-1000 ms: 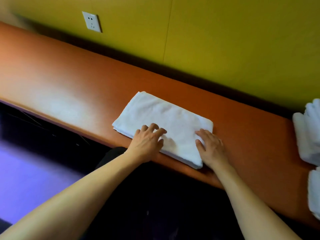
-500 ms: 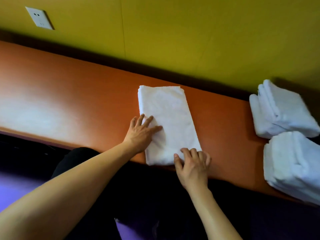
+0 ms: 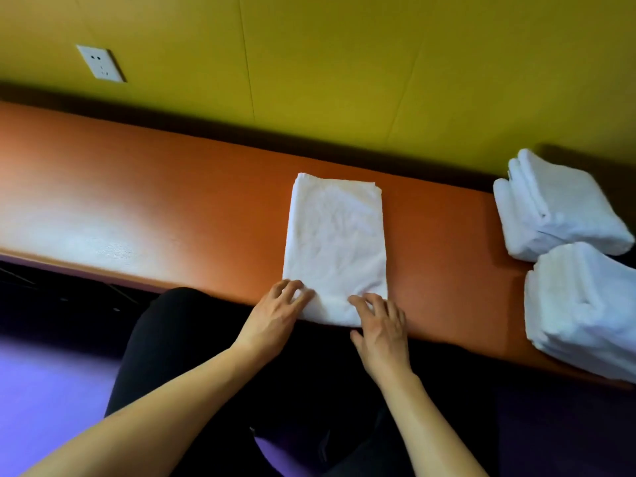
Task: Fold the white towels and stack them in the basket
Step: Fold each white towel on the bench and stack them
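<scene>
A white towel (image 3: 335, 235), folded into a long narrow rectangle, lies on the orange counter (image 3: 137, 201) with its long side pointing away from me. Its near end hangs slightly over the counter's front edge. My left hand (image 3: 275, 318) grips the near left corner with curled fingers. My right hand (image 3: 382, 325) holds the near right corner, fingers on top and thumb below the edge. No basket is in view.
Two stacks of folded white towels sit at the right end of the counter, one at the back (image 3: 557, 208) and one nearer (image 3: 585, 304). A yellow wall with a white socket (image 3: 101, 63) runs behind. My dark-clothed legs are below the counter edge.
The towel has been turned from lying crosswise to pointing away from me. Both hands slid down from its top to its near end and took hold of the two near corners.
</scene>
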